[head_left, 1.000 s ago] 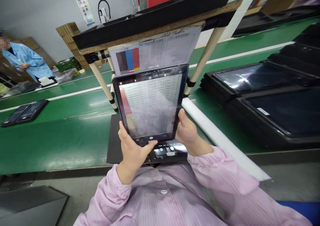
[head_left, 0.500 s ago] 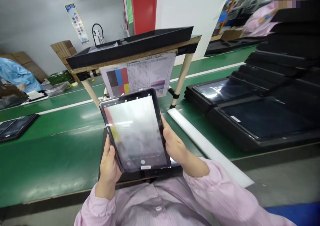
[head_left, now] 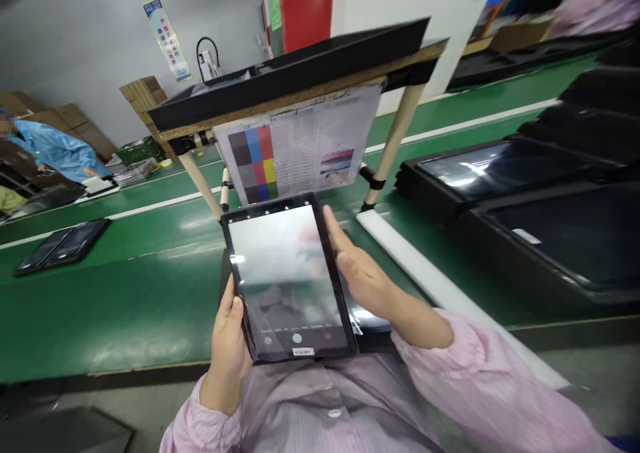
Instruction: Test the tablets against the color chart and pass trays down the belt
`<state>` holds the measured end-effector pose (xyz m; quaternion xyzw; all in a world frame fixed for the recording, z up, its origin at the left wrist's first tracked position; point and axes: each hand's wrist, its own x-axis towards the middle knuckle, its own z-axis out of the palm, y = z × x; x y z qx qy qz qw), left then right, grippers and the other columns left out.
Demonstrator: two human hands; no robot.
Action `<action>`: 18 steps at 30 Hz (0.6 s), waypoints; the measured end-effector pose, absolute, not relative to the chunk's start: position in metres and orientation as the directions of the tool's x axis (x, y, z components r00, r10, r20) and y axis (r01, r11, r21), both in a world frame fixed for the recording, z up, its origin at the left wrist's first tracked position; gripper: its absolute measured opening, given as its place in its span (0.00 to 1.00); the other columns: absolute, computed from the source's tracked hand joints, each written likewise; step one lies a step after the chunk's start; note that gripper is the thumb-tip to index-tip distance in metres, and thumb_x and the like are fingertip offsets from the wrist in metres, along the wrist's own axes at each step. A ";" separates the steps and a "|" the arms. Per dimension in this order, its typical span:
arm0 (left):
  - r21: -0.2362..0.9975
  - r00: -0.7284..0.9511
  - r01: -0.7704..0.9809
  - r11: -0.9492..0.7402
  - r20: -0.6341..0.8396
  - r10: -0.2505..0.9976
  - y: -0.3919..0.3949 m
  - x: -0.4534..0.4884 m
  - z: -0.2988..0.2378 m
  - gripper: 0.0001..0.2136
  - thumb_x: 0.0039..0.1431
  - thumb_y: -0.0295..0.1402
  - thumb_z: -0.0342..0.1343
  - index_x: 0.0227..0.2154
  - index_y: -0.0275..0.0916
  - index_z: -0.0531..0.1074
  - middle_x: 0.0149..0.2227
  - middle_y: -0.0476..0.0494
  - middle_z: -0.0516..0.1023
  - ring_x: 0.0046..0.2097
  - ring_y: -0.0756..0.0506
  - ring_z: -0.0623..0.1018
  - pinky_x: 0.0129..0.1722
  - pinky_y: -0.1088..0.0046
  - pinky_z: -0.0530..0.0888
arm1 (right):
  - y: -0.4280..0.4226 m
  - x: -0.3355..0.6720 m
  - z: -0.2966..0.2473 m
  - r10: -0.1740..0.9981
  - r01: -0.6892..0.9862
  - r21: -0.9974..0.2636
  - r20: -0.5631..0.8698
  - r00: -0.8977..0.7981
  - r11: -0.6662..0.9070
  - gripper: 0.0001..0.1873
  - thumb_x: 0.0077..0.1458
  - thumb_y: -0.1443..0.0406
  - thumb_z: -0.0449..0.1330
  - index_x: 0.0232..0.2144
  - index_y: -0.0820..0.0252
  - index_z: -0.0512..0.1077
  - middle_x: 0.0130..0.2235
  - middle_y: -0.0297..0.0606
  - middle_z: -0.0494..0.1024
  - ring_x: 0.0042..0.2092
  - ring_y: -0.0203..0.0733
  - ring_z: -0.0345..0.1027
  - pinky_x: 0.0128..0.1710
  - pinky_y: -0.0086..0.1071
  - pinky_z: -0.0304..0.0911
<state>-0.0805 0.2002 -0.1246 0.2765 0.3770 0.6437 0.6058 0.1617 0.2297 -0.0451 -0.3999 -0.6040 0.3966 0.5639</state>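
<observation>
A black tablet [head_left: 285,279] is held up in front of me, its lit screen showing a blurred camera picture with a round button near the bottom. My left hand [head_left: 230,336] grips its lower left edge, thumb at the front and fingers going behind. Alongside the right edge is my right hand [head_left: 367,283], its fingers stretched out; whether it still touches the tablet I cannot tell. Behind the tablet, a printed sheet [head_left: 300,143] with colour blocks and a landscape picture hangs from a small stand [head_left: 400,133].
A black tray [head_left: 300,73] lies on top of the stand. At right, dark foam trays [head_left: 530,239] hold screens. A white strip [head_left: 425,273] runs along the green bench [head_left: 125,306]. Two tablets [head_left: 65,246] lie at left. A person in blue [head_left: 65,149] works beyond.
My right hand has loosened from the tablet's right edge and its fingers have straightened. The camera view has shifted, and the picture on the tablet's screen has lost its red and yellow patches.
</observation>
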 end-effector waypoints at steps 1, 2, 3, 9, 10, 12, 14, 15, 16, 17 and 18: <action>0.827 -0.109 -0.560 0.044 -0.126 0.986 0.199 -0.088 -0.122 0.30 0.59 0.44 0.65 0.64 0.52 0.67 0.60 0.43 0.76 0.57 0.41 0.79 0.61 0.61 0.73 | 0.232 0.166 -0.053 0.934 0.035 -0.934 0.355 -0.032 0.356 0.52 0.57 0.36 0.57 0.73 0.49 0.44 0.65 0.41 0.66 0.63 0.52 0.65 0.67 0.49 0.56; 0.832 -0.111 -0.550 0.076 -0.164 0.980 0.199 -0.096 -0.121 0.30 0.58 0.43 0.66 0.63 0.49 0.68 0.59 0.41 0.77 0.56 0.41 0.79 0.61 0.61 0.73 | 0.234 0.173 -0.061 0.939 0.044 -0.938 0.344 0.001 0.344 0.53 0.57 0.35 0.54 0.74 0.46 0.39 0.66 0.41 0.65 0.62 0.52 0.66 0.66 0.51 0.57; 0.835 -0.121 -0.539 0.113 -0.209 0.970 0.200 -0.104 -0.120 0.30 0.58 0.42 0.66 0.63 0.47 0.69 0.59 0.40 0.77 0.55 0.41 0.80 0.60 0.62 0.74 | 0.236 0.181 -0.070 0.943 0.064 -0.944 0.328 0.049 0.325 0.52 0.58 0.34 0.52 0.74 0.44 0.36 0.67 0.41 0.63 0.61 0.52 0.67 0.65 0.52 0.58; 0.870 -0.211 -0.381 0.313 -0.411 0.887 0.230 -0.149 -0.150 0.25 0.61 0.32 0.60 0.62 0.42 0.70 0.55 0.38 0.80 0.50 0.43 0.82 0.56 0.62 0.75 | 0.234 0.244 -0.131 0.935 0.269 -0.962 0.136 0.328 0.045 0.52 0.55 0.31 0.50 0.71 0.54 0.55 0.65 0.49 0.66 0.61 0.58 0.67 0.67 0.57 0.55; 0.882 -0.226 -0.332 0.334 -0.418 0.880 0.236 -0.153 -0.156 0.23 0.61 0.32 0.58 0.60 0.41 0.71 0.56 0.37 0.79 0.52 0.42 0.81 0.58 0.60 0.74 | 0.232 0.253 -0.141 0.930 0.289 -0.957 0.118 0.348 0.013 0.52 0.54 0.31 0.51 0.69 0.56 0.59 0.64 0.49 0.66 0.62 0.58 0.66 0.68 0.57 0.53; 0.946 -0.323 -0.133 0.296 -0.324 0.889 0.242 -0.157 -0.164 0.21 0.61 0.34 0.56 0.56 0.37 0.75 0.58 0.34 0.77 0.59 0.39 0.77 0.64 0.55 0.67 | 0.230 0.267 -0.160 0.922 0.292 -0.956 0.085 0.378 -0.032 0.51 0.53 0.31 0.53 0.67 0.56 0.64 0.63 0.49 0.68 0.63 0.58 0.64 0.70 0.56 0.50; 0.965 -0.419 0.225 0.133 -0.027 0.907 0.240 -0.149 -0.168 0.22 0.61 0.37 0.57 0.55 0.33 0.75 0.62 0.30 0.72 0.66 0.35 0.69 0.68 0.51 0.58 | 0.228 0.274 -0.174 0.919 0.231 -0.971 0.031 0.393 -0.067 0.50 0.50 0.31 0.57 0.65 0.56 0.66 0.63 0.48 0.68 0.65 0.58 0.61 0.72 0.55 0.44; 0.915 -0.388 0.402 0.021 0.149 0.910 0.237 -0.140 -0.169 0.23 0.60 0.39 0.57 0.56 0.33 0.75 0.63 0.29 0.70 0.68 0.34 0.65 0.69 0.50 0.54 | 0.226 0.274 -0.179 0.919 0.191 -0.978 0.004 0.393 -0.077 0.50 0.49 0.32 0.59 0.63 0.55 0.68 0.64 0.47 0.68 0.67 0.58 0.58 0.73 0.55 0.40; 0.843 -0.295 0.530 -0.098 0.291 0.910 0.233 -0.127 -0.171 0.25 0.60 0.41 0.57 0.58 0.34 0.74 0.64 0.29 0.70 0.69 0.33 0.63 0.70 0.48 0.52 | 0.225 0.273 -0.182 0.922 0.143 -0.986 -0.022 0.386 -0.083 0.49 0.48 0.32 0.60 0.63 0.54 0.69 0.65 0.46 0.66 0.69 0.57 0.55 0.73 0.54 0.36; 0.775 -0.166 0.597 -0.209 0.374 0.912 0.228 -0.110 -0.173 0.26 0.61 0.41 0.57 0.59 0.35 0.73 0.63 0.29 0.70 0.69 0.33 0.63 0.70 0.47 0.50 | 0.224 0.270 -0.184 0.928 0.113 -0.990 -0.036 0.372 -0.083 0.48 0.47 0.32 0.61 0.61 0.53 0.70 0.66 0.45 0.65 0.70 0.57 0.53 0.73 0.55 0.33; 0.728 -0.031 0.616 -0.303 0.406 0.913 0.222 -0.092 -0.176 0.26 0.61 0.41 0.56 0.60 0.36 0.72 0.62 0.30 0.72 0.68 0.32 0.63 0.70 0.45 0.48 | 0.223 0.266 -0.185 0.928 0.106 -0.991 -0.031 0.370 -0.076 0.46 0.46 0.33 0.62 0.59 0.52 0.72 0.66 0.43 0.64 0.70 0.56 0.52 0.73 0.55 0.33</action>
